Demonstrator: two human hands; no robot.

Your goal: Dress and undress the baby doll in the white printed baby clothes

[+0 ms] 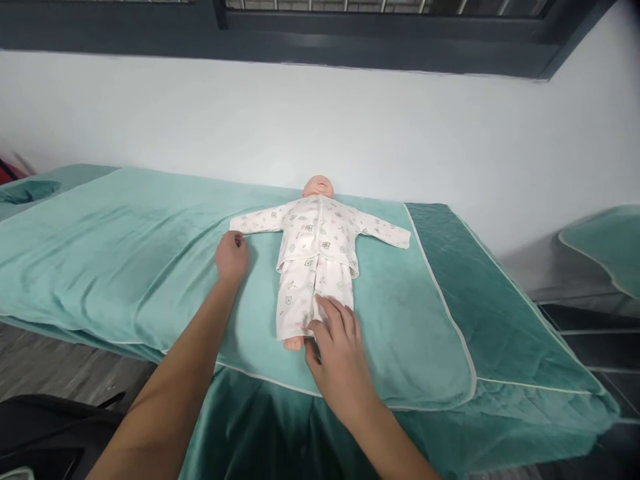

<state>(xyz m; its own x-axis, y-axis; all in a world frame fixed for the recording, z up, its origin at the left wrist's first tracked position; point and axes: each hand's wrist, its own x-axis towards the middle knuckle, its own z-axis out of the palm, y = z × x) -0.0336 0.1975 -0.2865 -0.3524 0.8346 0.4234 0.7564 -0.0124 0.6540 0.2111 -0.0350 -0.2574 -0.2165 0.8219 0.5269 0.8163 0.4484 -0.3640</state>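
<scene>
A baby doll (319, 185) lies on its back, arms stretched out sideways. It is dressed in a white printed shirt (320, 230) and matching white trousers (295, 300). Beside the cuff of the sleeve at the picture's left, my left hand (233, 258) has its fingers curled closed; whether they pinch any cloth is hidden. My right hand (343, 353) rests over the lower end of the trousers, fingers apart and fingertips on the cloth. One bare foot (294, 343) shows below the hem; my right hand covers the other leg's end.
Under the doll is a light green blanket (400, 333) with a pale edge, spread over a darker green padded bed (510, 320). A white wall (320, 120) stands behind, below a dark window frame (350, 47). At lower left is a black object (50, 433).
</scene>
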